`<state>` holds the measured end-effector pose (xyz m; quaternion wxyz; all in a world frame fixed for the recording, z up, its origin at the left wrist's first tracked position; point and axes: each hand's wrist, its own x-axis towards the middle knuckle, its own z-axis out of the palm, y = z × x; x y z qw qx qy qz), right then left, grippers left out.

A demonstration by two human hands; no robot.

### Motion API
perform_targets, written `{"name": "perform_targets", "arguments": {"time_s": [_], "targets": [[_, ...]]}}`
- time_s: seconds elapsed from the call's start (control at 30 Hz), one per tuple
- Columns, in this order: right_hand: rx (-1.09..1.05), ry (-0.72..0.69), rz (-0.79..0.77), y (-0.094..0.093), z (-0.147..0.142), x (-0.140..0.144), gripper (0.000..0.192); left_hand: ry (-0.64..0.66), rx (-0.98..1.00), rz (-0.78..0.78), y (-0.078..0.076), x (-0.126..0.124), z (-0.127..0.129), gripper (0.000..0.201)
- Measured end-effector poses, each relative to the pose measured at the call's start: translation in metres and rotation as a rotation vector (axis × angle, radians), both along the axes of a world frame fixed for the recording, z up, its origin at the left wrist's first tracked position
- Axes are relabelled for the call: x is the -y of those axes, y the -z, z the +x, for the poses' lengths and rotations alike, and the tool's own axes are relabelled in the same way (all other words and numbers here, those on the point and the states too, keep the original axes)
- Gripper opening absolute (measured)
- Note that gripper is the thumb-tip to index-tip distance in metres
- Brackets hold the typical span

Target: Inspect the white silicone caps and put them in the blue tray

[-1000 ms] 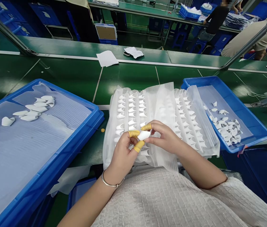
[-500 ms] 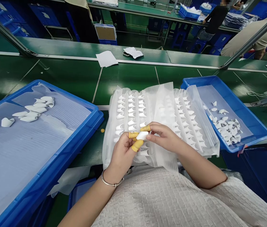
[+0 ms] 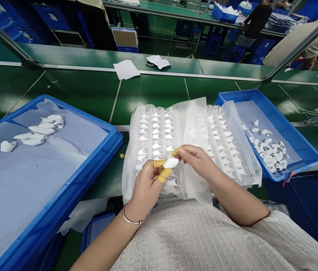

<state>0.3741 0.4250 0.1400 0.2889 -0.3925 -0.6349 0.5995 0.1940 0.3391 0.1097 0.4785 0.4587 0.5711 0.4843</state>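
Observation:
My left hand [image 3: 151, 180], with yellow finger cots on thumb and finger, pinches a small white curved shell-like piece [image 3: 171, 163] above the work surface. Just right of that piece is my right hand [image 3: 194, 158], thumb pressed against a forefinger in a yellow cot. Whether anything lies in that pinch is too small to make out. Beneath both hands a translucent white wrapping sheet [image 3: 195, 131] holds rows of similar white pieces [image 3: 156, 131], partly covered by my hands.
A blue tray [image 3: 102, 150] lined with white sheet stands at left, bearing several larger white pieces [image 3: 43, 130]. At right, another blue tray [image 3: 307, 154] contains a pile of small white pieces [image 3: 273, 154]. Paper [image 3: 126, 70] lies on the green bench beyond. Other people work farther back.
My right hand has drawn slightly away from the white piece, its thumb now closed against the forefinger. My left hand has shifted a little right, still pinching the piece.

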Motion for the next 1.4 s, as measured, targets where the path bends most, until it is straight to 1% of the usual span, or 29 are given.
{"name": "perform_targets", "arguments": {"time_s": [0.13,0.3,0.37,0.43,0.57,0.63,0.7,0.8,0.83,0.97,1.03,1.13,1.27,1.33,1.4], "targets": [[0.051,-0.086,0.098,0.0,0.004,0.0,0.021,0.002,0.005,0.03,0.002,-0.001,-0.001,0.025],[0.051,-0.138,0.311,-0.002,0.01,0.0,0.027,-0.015,0.143,-0.02,-0.006,-0.005,0.002,0.027],[0.061,-0.143,0.36,-0.001,0.012,0.0,0.027,-0.026,0.155,-0.022,-0.009,-0.006,0.002,0.028],[0.059,-0.148,0.343,0.0,0.012,0.0,0.03,-0.044,0.145,-0.021,-0.009,-0.006,0.001,0.029],[0.041,-0.123,0.181,-0.001,0.01,0.002,0.042,-0.062,0.115,-0.005,-0.002,-0.005,0.0,0.028],[0.045,-0.098,0.142,-0.003,0.008,0.004,0.045,-0.053,0.084,0.003,0.002,-0.004,-0.001,0.026],[0.069,-0.089,0.171,-0.005,0.005,0.007,0.042,-0.033,0.036,0.018,0.005,-0.003,0.0,0.024],[0.1,-0.09,0.222,-0.007,0.0,0.008,0.02,-0.011,-0.062,0.053,0.006,-0.001,0.0,0.021],[0.087,-0.085,0.21,-0.007,0.0,0.008,0.017,-0.005,-0.09,0.066,0.006,-0.001,0.0,0.02],[0.001,-0.035,0.056,-0.005,0.002,0.003,0.033,0.024,-0.154,0.117,0.003,-0.001,0.0,0.016],[0.011,-0.014,0.025,-0.002,0.004,0.001,0.033,0.02,-0.168,0.134,0.002,-0.001,0.0,0.016],[0.043,0.003,0.052,0.0,0.006,0.001,0.028,0.006,-0.151,0.125,0.002,-0.002,-0.001,0.016],[0.066,-0.033,0.122,-0.003,0.008,0.002,0.02,-0.001,-0.062,0.05,0.003,-0.002,-0.001,0.02],[0.084,-0.053,0.226,-0.004,0.011,0.004,0.015,0.007,-0.029,0.037,0.003,-0.002,-0.001,0.022],[0.087,-0.07,0.377,-0.004,0.013,0.005,0.012,0.016,-0.021,0.054,0.002,-0.003,-0.001,0.023]]}}
